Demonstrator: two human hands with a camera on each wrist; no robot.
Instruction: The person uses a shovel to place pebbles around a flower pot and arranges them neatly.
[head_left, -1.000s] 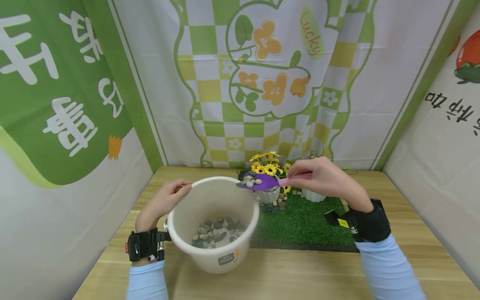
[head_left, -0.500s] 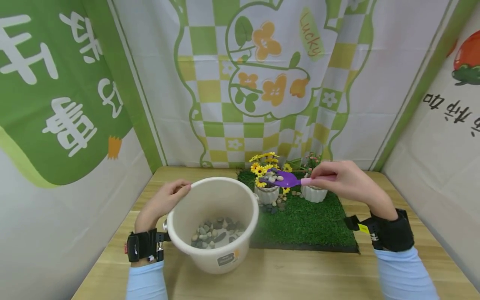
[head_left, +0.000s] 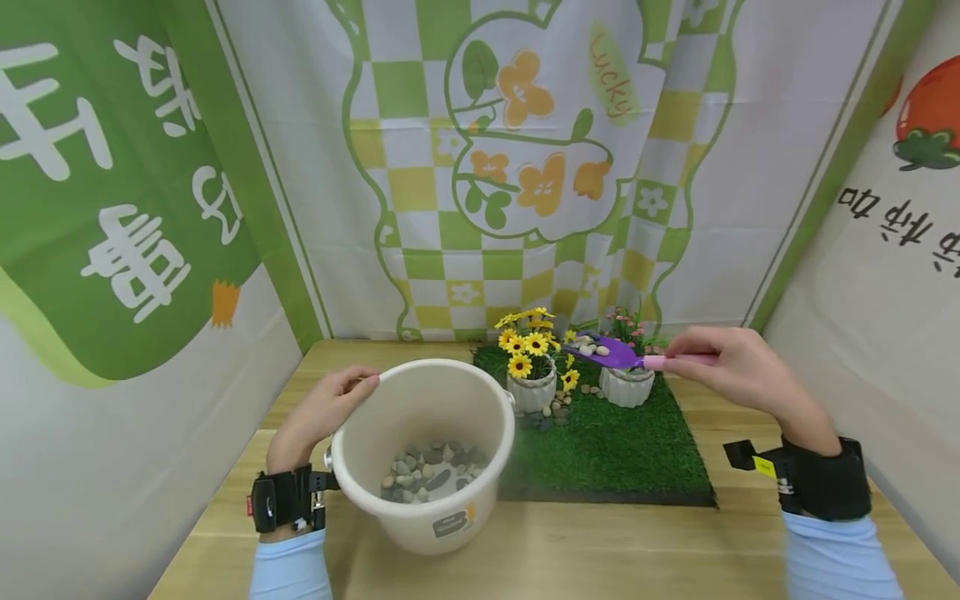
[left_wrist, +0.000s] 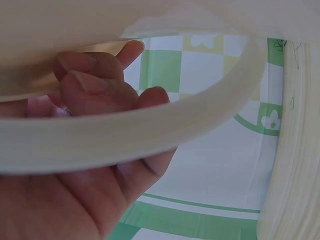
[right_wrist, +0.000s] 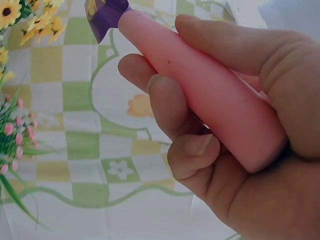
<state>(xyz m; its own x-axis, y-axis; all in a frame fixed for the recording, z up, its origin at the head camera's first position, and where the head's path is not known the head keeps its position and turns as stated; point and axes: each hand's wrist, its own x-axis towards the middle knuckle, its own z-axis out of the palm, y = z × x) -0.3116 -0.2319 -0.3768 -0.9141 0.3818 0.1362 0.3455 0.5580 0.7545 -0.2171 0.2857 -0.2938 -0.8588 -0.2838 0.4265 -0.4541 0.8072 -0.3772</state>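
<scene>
My right hand [head_left: 731, 362] grips the pink handle [right_wrist: 200, 90] of a small trowel. Its purple blade [head_left: 619, 353] carries several pebbles [head_left: 588, 347] and hovers between two flowerpots, overlapping the right one in the head view. At left, my left hand [head_left: 326, 408] holds the rim of a cream bucket [head_left: 356, 487], thumb at the edge and fingers curled beneath. In the left wrist view, the bucket's pale handle [left_wrist: 210, 112] crosses in front of that hand [left_wrist: 65, 205]. Grey and tan stones [head_left: 420, 471] lie on the bucket's bottom.
An artificial grass mat [head_left: 622, 458] lies right of the bucket on a wooden table [head_left: 570, 550]. On it stand a white pot [head_left: 532, 393] with yellow flowers, stones around its base, and another white pot [head_left: 626, 389] with pink flowers. Printed curtains [head_left: 420, 192] enclose the table.
The right hand has moved the loaded trowel rightward, from the bucket's rim past the yellow flowers toward the right pot. The left hand stays on the bucket.
</scene>
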